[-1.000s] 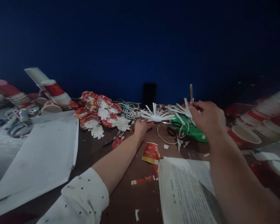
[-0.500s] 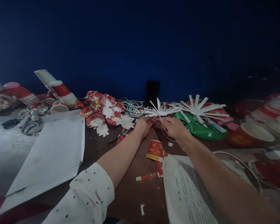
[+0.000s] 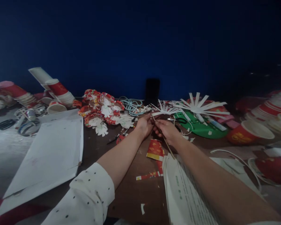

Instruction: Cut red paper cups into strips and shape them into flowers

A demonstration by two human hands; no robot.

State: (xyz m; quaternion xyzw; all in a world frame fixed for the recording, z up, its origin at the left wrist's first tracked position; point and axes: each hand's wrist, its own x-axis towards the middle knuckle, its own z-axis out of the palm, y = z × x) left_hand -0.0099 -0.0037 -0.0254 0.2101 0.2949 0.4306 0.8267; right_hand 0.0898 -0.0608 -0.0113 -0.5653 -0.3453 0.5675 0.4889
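Note:
A thin tan strip (image 3: 168, 146) slants from between my fingertips down toward the papers; whether it is paper or a stick, I cannot tell. My right hand (image 3: 166, 130) is closed and pinches it near its upper end. Curled beside that end, my left hand (image 3: 144, 126) has its fingers together, and what they grip is hidden. Just beyond my hands lies a white paper cup cut into spread strips (image 3: 165, 109). A second cut cup (image 3: 198, 107) fans out to the right. Under my hands is a red and gold paper piece (image 3: 155, 149).
Red cut-paper figures (image 3: 105, 107) lie left of my hands. A white board (image 3: 50, 147) covers the left side. Scissors (image 3: 180, 119) rest by a green plate (image 3: 201, 128) on the right. Printed papers (image 3: 178, 187) lie in front, stacked paper cups (image 3: 61, 90) at back left.
My right hand has moved left and down from the cut cup, close against my left hand. The thin strip now shows clearly below it, and the scissors have come into sight by the green plate.

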